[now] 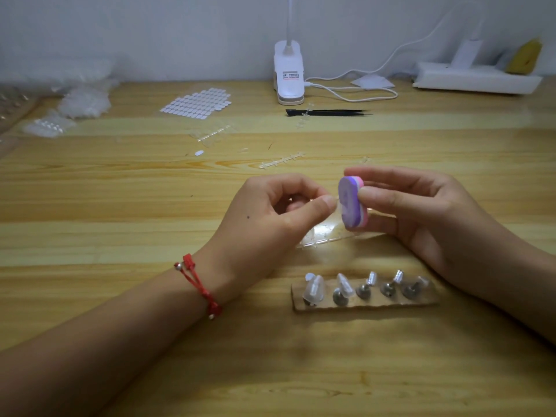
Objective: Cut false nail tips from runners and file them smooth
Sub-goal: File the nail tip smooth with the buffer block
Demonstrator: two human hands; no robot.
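Filing step, mid-table. I have the right hand [421,212] holding the buffer block [352,206], thumb on its near edge and fingers curled over the top and far side. The block stands roughly upright, its long axis near vertical with the top leaning a little left and its purple abrasive face turned toward the left hand [270,212]. The left thumb and forefinger are pinched together right at that purple face, with the other fingers curled in. Something clear glints at the pinch, which I take for the nail tip [338,203], touching the block; it is too small and transparent to tell which edge meets the grit. So the work sits between the hands, just left of the block, carried by the left hand. I judge the coming stroke runs along the block's long axis, up and down; either hand could supply it. Risk: the clear tip slipping out of the pinch. On the table beneath the hands lies a clear runner [325,236]; glare hides how many tips it carries. Nearer me is a cardboard strip [361,307] with five metal stands [364,290], the two at its left end capped with clear tips. Farther back: a bare runner [281,161], black tweezers [328,112], a clip lamp [288,73].
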